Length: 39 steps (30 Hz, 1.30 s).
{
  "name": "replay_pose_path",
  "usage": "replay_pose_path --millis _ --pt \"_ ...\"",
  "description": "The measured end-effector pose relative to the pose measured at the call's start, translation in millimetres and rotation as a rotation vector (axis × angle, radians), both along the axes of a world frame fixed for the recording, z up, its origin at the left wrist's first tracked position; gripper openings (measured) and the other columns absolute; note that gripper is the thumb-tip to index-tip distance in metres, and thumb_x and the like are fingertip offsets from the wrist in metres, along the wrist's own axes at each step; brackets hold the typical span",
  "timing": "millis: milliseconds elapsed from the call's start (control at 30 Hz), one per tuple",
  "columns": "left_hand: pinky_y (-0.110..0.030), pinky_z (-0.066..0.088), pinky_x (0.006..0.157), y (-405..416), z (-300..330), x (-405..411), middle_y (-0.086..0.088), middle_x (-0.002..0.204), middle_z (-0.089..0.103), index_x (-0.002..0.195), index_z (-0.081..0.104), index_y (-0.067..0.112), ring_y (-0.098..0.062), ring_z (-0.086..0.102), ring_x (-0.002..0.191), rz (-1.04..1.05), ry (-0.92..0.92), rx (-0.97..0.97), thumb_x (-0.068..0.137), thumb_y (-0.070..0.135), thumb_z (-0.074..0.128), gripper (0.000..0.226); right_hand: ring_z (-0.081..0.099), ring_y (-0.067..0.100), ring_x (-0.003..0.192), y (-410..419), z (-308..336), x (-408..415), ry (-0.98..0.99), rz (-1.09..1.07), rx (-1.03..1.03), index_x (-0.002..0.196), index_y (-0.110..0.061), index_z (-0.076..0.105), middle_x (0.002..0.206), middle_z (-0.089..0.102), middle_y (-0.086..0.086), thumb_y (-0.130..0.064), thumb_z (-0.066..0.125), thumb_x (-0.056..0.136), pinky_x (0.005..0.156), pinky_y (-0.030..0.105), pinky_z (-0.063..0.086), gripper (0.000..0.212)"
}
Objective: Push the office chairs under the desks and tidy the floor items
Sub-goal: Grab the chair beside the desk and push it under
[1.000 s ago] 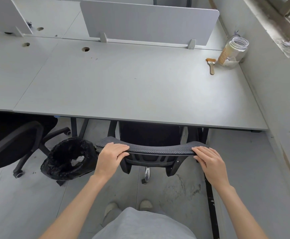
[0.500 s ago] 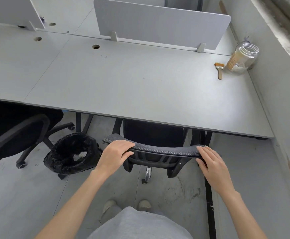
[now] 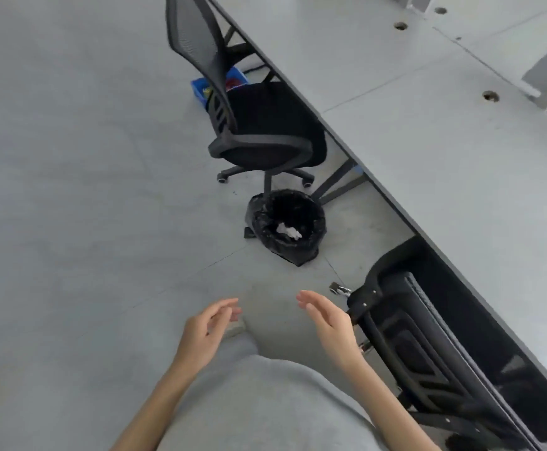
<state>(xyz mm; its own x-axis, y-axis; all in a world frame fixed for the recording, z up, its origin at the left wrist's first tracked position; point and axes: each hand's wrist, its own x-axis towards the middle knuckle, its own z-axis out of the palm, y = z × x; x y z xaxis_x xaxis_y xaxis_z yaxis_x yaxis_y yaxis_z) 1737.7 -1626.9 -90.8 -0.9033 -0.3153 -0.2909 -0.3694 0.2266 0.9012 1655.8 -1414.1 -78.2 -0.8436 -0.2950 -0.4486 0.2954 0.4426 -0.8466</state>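
With both hands free and held out in front of the body, the person stands between one chair and the next. The left hand [image 3: 205, 333] hangs with fingers loosely curled and grips nothing; the right hand [image 3: 329, 323] is spread flat, fingers straight, just beside the backrest of the near office chair [image 3: 428, 346] but not on it. That chair sits tucked beneath the grey desk [image 3: 428, 125], its mesh back close to the desk edge, so I judge that part of the job done.

The second office chair [image 3: 252, 125] is the one now in hand. It stands well ahead on the concrete floor [image 3: 70, 157], only partly under the desk: its seat reaches the edge while the tall mesh back and most of the wheeled base stay out in the open, and it looks turned at an angle to the desk. Between the two chairs a bin lined with a black bag [image 3: 286, 222] sits on the floor, out from the desk, with a scrap of white paper inside. A blue tray [image 3: 202, 89] lies on the floor behind the far chair, partly hidden by it.

The next move calls for stepping past the bin, taking the top of the far backrest with both hands, squaring the chair and rolling it in. The bin and tray probably want shifting afterwards.
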Motion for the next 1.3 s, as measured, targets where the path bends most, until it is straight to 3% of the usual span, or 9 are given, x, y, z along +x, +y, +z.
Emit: replay_pose_path --millis 167,267,333,500,633,733,900,1100,1300 --pt "-0.01 0.049 0.074 -89.8 -4.5 18.2 0.022 0.086 0.072 0.095 0.062 0.029 -0.002 0.067 0.08 0.323 -0.041 0.061 0.094 0.007 0.047 0.026 0.057 -0.016 0.092 -89.0 -23.9 -28.2 -0.053 0.167 0.063 0.115 -0.01 0.062 0.108 0.067 -0.004 -0.004 0.046 0.093 0.079 0.0 0.039 0.027" --pt "-0.013 0.049 0.077 -142.1 5.8 3.8 0.014 0.083 0.073 0.099 0.063 0.021 -0.004 0.067 0.083 0.458 0.014 0.069 0.094 0.009 0.047 0.021 0.061 -0.004 0.097 -128.6 -24.2 -47.5 -0.064 0.244 0.101 0.107 -0.022 0.062 0.105 0.067 -0.007 -0.003 0.048 0.092 0.08 0.003 0.041 0.028" --pt "-0.017 0.05 0.08 -176.3 16.0 -14.5 0.008 0.086 0.072 0.103 0.062 0.016 -0.004 0.067 0.084 0.525 0.052 0.087 0.094 0.013 0.046 0.019 0.06 -0.01 0.093 -154.0 -22.7 -68.3 -0.073 0.268 0.107 0.101 -0.028 0.06 0.103 0.068 -0.009 -0.002 0.048 0.091 0.079 0.002 0.042 0.03" --pt "-0.014 0.05 0.081 -259.3 23.1 -79.2 0.013 0.087 0.073 0.101 0.062 0.027 -0.005 0.067 0.087 0.584 0.113 0.077 0.086 0.029 0.045 0.022 0.059 -0.016 0.089 -229.9 -28.7 -135.7 -0.045 0.321 0.104 0.102 -0.026 0.062 0.102 0.068 -0.008 0.0 0.048 0.091 0.077 0.0 0.042 0.031" --pt "-0.019 0.051 0.082 -325.9 12.8 -132.5 0.004 0.092 0.072 0.1 0.062 0.029 -0.01 0.067 0.088 0.622 0.084 0.076 0.092 0.021 0.048 0.018 0.056 -0.019 0.092 -331.8 -41.9 -201.2 0.009 0.425 0.089 0.111 -0.015 0.063 0.103 0.067 -0.009 -0.003 0.049 0.091 0.078 -0.001 0.04 0.027" --pt "-0.024 0.052 0.08 -378.2 2.1 -163.4 0.004 0.089 0.073 0.099 0.063 0.031 -0.011 0.068 0.087 0.658 0.018 0.077 0.089 0.026 0.048 0.018 0.06 -0.008 0.095 -423.1 -40.2 -258.5 0.008 0.482 0.03 0.112 -0.017 0.062 0.104 0.067 -0.01 -0.006 0.048 0.092 0.082 0.006 0.043 0.026" --pt "-0.026 0.052 0.081 -472.8 8.4 -210.5 0.012 0.093 0.072 0.098 0.062 0.033 -0.008 0.067 0.086 0.743 -0.037 0.017 0.095 0.013 0.046 0.026 0.061 -0.011 0.089 -561.0 -8.8 -360.7 0.086 0.451 -0.106 0.106 -0.023 0.06 0.099 0.066 -0.013 -0.004 0.046 0.093 0.084 0.02 0.047 0.027" --pt "-0.012 0.051 0.075 -563.4 5.6 -292.7 0.013 0.09 0.072 0.099 0.062 0.032 -0.006 0.067 0.084 0.666 -0.056 0.023 0.095 0.013 0.045 0.026 0.062 -0.009 0.091 -647.5 3.3 -441.9 0.105 0.363 -0.119 0.107 -0.024 0.059 0.099 0.065 -0.017 -0.003 0.044 0.093 0.086 0.017 0.047 0.029" --pt "-0.01 0.048 0.076 -668.7 0.7 -431.0 0.02 0.086 0.071 0.1 0.063 0.025 0.0 0.066 0.081 0.291 -0.049 0.012 0.094 0.007 0.046 0.025 0.06 -0.013 0.089 -679.9 -16.1 -486.3 0.072 0.123 0.035 0.107 -0.023 0.061 0.1 0.067 -0.012 -0.004 0.046 0.093 0.082 0.009 0.046 0.028"
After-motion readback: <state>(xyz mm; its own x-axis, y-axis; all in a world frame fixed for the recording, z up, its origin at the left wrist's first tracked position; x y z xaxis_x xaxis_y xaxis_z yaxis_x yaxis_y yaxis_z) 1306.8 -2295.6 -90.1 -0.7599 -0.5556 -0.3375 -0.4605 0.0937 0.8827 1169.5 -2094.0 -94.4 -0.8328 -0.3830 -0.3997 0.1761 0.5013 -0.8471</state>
